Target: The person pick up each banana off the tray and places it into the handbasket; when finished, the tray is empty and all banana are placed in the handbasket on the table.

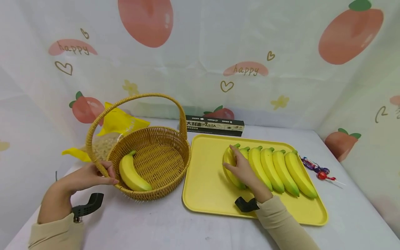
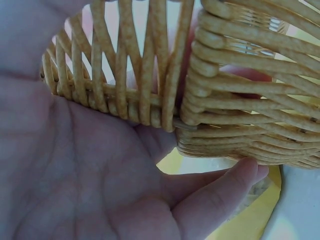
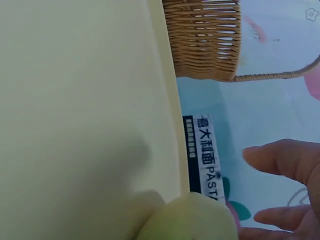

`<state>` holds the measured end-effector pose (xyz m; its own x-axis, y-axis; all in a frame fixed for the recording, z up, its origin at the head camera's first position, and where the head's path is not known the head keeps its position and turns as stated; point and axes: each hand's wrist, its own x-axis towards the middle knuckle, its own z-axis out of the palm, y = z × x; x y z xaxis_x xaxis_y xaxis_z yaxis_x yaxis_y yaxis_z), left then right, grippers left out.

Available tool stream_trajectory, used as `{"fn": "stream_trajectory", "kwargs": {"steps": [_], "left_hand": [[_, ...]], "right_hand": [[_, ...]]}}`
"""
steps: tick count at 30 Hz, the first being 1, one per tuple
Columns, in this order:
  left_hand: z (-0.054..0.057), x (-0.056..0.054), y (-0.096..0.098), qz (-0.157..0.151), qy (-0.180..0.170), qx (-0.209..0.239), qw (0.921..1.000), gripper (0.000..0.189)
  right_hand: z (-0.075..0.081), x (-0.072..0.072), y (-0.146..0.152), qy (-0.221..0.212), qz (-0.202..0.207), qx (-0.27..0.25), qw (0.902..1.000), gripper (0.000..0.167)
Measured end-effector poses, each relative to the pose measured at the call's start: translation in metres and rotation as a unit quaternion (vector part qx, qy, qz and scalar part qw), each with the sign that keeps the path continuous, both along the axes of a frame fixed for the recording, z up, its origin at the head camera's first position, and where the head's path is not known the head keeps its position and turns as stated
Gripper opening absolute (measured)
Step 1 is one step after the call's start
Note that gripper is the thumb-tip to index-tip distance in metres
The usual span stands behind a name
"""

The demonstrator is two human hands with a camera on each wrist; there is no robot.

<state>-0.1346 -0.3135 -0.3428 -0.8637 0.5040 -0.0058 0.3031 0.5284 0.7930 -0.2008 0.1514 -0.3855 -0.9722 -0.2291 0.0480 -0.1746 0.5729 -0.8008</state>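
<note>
My left hand (image 1: 93,175) grips the round wicker basket (image 1: 186,163) by its rim, near the foot of the tall handle. In the left wrist view, the woven wicker (image 2: 250,95) lies between the thumb and fingers, some of them hidden behind it. One yellow banana (image 1: 131,175) with a green stem lies inside the basket. Over the leftmost banana (image 1: 229,159) on the yellow tray (image 1: 206,180) is my right hand (image 1: 243,170), its thumb and fingers spread apart. In the right wrist view, a banana end (image 3: 192,220) shows just beside the fingers.
Several more bananas (image 1: 276,166) lie side by side on the tray's right half. Behind the tray stands a dark pasta box (image 1: 214,125). A yellow bag (image 1: 117,121) sits behind the basket, and wrapped lollipops (image 1: 322,173) lie right of the tray.
</note>
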Motion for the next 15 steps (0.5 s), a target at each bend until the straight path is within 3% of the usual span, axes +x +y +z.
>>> {"fn": "stream_trajectory", "kwargs": {"steps": [7, 15], "left_hand": [[0.002, -0.001, 0.001, -0.003, -0.002, -0.003, 1.0, 0.009], [0.0, -0.001, 0.0, -0.004, 0.0, -0.001, 1.0, 0.009]], "right_hand": [[-0.007, 0.005, -0.006, 0.047, 0.038, 0.046, 0.9971, 0.072], [-0.013, 0.007, -0.009, 0.096, 0.098, 0.063, 0.9886, 0.066]]}}
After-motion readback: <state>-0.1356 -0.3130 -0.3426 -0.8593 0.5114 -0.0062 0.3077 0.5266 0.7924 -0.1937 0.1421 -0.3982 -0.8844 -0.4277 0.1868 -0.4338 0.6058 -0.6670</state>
